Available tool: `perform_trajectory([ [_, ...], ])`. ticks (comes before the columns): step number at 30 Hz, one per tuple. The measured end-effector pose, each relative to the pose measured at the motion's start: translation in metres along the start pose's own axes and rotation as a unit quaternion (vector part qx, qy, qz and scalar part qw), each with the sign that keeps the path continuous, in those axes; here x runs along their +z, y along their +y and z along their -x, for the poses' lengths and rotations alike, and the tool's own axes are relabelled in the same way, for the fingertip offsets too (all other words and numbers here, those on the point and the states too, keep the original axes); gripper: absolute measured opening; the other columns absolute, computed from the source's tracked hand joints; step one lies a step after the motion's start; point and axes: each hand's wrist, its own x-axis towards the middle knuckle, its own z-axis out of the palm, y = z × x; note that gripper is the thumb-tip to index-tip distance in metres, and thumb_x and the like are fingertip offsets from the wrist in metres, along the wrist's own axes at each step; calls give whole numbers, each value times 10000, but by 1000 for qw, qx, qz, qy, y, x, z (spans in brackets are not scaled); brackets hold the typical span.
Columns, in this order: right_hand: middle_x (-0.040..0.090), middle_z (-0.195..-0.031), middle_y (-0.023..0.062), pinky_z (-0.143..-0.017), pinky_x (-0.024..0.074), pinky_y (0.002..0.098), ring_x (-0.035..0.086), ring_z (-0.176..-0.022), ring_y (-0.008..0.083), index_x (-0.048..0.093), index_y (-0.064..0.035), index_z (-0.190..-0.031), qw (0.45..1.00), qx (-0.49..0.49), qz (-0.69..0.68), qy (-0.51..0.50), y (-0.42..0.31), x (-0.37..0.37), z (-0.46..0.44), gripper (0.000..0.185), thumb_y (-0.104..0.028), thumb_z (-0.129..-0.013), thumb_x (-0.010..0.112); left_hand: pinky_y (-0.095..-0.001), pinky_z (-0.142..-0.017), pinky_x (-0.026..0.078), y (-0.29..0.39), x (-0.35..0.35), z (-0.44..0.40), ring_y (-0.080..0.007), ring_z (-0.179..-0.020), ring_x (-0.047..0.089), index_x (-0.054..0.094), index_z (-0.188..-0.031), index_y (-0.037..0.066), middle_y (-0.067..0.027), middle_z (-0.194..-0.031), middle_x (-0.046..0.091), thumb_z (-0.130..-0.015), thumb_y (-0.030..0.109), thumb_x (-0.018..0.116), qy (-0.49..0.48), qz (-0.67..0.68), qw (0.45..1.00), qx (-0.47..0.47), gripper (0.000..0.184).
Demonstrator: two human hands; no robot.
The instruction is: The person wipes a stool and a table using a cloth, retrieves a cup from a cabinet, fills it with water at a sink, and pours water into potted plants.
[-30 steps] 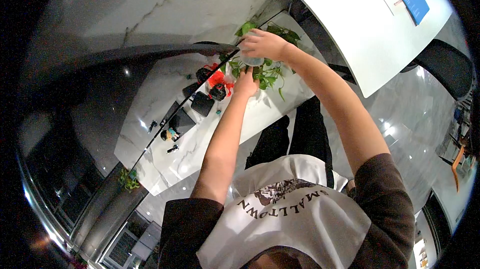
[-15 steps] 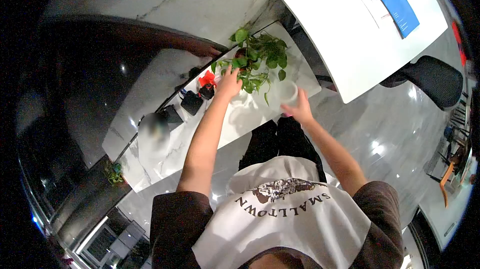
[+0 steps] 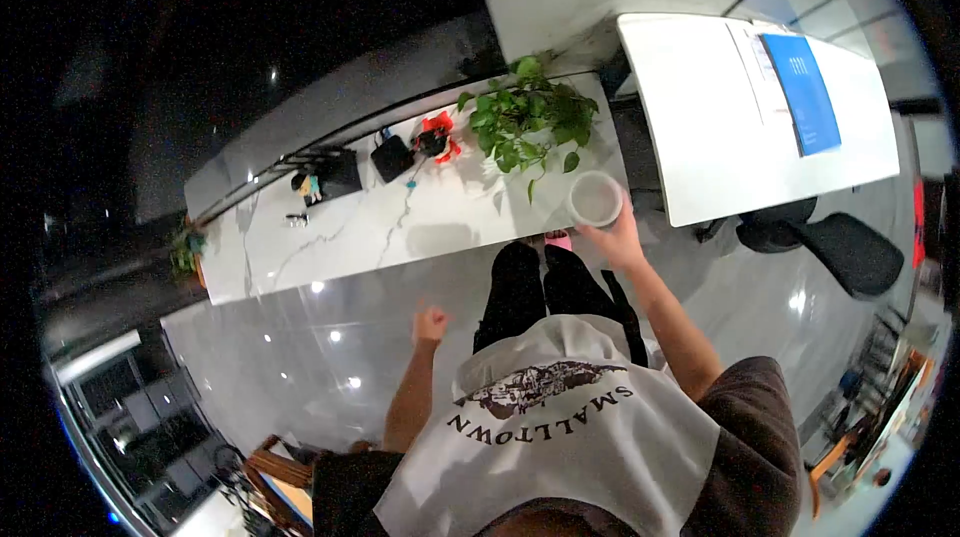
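Observation:
My right hand (image 3: 617, 236) is closed round a translucent round cup (image 3: 596, 199), seen from above near the marble counter's right front corner. My left hand (image 3: 431, 324) hangs low over the floor, in front of the counter, its fingers curled together with nothing visible in them. A leafy green plant (image 3: 530, 122) stands on the marble counter (image 3: 370, 222), to the left of the cup and above it. Beside the plant sits a red and black figure (image 3: 436, 139).
A black box (image 3: 392, 157) and a small figurine (image 3: 305, 186) on a dark pad stand farther left on the counter. At right are a white desk (image 3: 700, 147) with a blue folder (image 3: 803, 92) and a black chair (image 3: 850, 252). Another plant (image 3: 186, 247) is at far left.
My left hand has left the plant and dropped low to the left, its fingers now curled. My right hand has carried the cup away from the plant to the right. The view has turned.

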Motion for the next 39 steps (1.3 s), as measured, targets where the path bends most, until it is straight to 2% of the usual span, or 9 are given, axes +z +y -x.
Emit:
perform_trajectory([
  [1, 488, -1112, 110, -880, 370, 327, 476, -1046, 229, 383, -41, -1160, 1000, -11, 18, 1, -5, 4, -5, 672, -125, -592, 732, -352, -562, 450, -52, 23, 25, -221, -558, 561, 601, -694, 71, -49, -591, 582, -756, 280, 590, 87, -120, 956, 255, 218],
  [3, 471, -1122, 101, -883, 365, 311, 460, -1050, 200, 375, -35, -1171, 1000, -25, -7, -8, -7, 14, -10, 663, -95, -610, 723, -320, -476, 391, -71, 38, 79, -165, -487, 515, 609, -628, 111, -3, -583, 584, -766, 322, 579, -97, -212, 971, 55, 254],
  [5, 453, -1133, 90, -890, 360, 296, 440, -1057, 169, 355, -24, -1196, 997, -30, -75, -14, -17, 27, -9, 678, -53, -623, 716, -330, -562, 464, -51, 43, 144, -189, -515, 548, 603, -693, 63, -35, -562, 586, -815, 270, 517, -86, 16, 977, -196, 256],
  [7, 452, -1138, 89, -892, 361, 294, 439, -1062, 169, 350, -23, -1205, 997, -33, -65, -35, -8, 48, -4, 692, -62, -623, 722, -325, -559, 461, -58, 61, 187, -181, -517, 546, 604, -702, 57, -40, -566, 585, -812, 272, 523, -67, 122, 946, -293, 254],
  [18, 446, -1165, 106, -929, 330, 318, 422, -1100, 204, 340, -18, -1215, 946, -136, 61, -288, -66, 243, 130, 745, -175, -619, 758, -299, -543, 443, -196, 125, 278, -136, -529, 536, 609, -754, 29, -67, -588, 578, -795, 285, 555, 61, 345, 870, -347, 265],
  [24, 443, -1168, 130, -906, 356, 327, 435, -1094, 224, 339, -16, -1218, 900, -131, 19, -416, -117, 386, 214, 769, -215, -608, 765, -285, -534, 433, -269, 91, 322, -111, -535, 530, 612, -782, 14, -82, -599, 574, -785, 293, 572, 236, 452, 742, -436, 282],
  [30, 441, -1184, 147, -917, 353, 334, 431, -1106, 238, 337, 2, -1219, 831, -224, 39, -509, -137, 522, 249, 784, -200, -597, 770, -231, -544, 428, -353, -16, 313, -101, -600, 531, 597, -747, -18, -57, -653, 584, -813, 196, 577, 514, 602, 550, -266, 226],
  [33, 437, -1191, 149, -923, 349, 339, 428, -1110, 243, 346, 6, -1216, 805, -248, 60, -536, -157, 583, 259, 778, -186, -593, 772, -237, -547, 440, -398, -57, 299, -114, -592, 537, 600, -752, -29, -64, -665, 589, -835, 208, 556, 536, 635, 508, -227, 255],
  [39, 429, -1183, 137, -932, 341, 345, 420, -1106, 233, 338, -16, -1215, 813, -246, 10, -527, -199, 754, 287, 758, -163, -603, 761, -262, -566, 455, -546, -108, 275, -148, -598, 565, 612, -806, -37, -83, -673, 597, -886, 376, 411, 468, 690, 517, -194, 466],
])
